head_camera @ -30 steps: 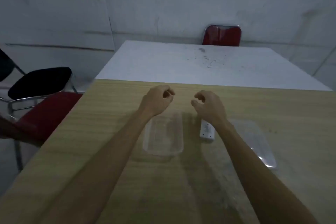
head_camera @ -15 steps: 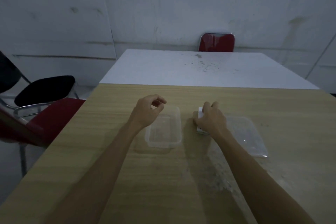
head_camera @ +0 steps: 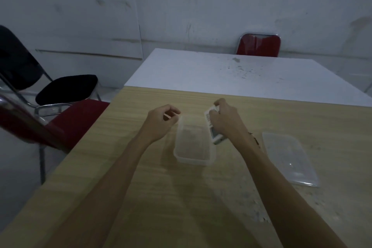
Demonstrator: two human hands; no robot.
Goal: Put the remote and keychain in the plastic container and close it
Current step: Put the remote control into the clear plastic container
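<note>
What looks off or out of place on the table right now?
Nothing is spilled or broken. The container sits upright and open, its lid flat to the right. The right hand holds the remote tilted over the rim. Only oddity: pale scuffing on the wooden table.

The right hand [head_camera: 225, 121] hides much of the white remote [head_camera: 211, 129]; its buttons blur. No keychain shows.

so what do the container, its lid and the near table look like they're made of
Container: thin clear plastic, slightly frosted; the table shows through it.
Lid: same clear plastic, glossy; a small highlight near its front edge.
Near table: looks like pale wood-grain laminate, matte, with straight printed-looking streaks; solid wood can't be ruled out.
</note>
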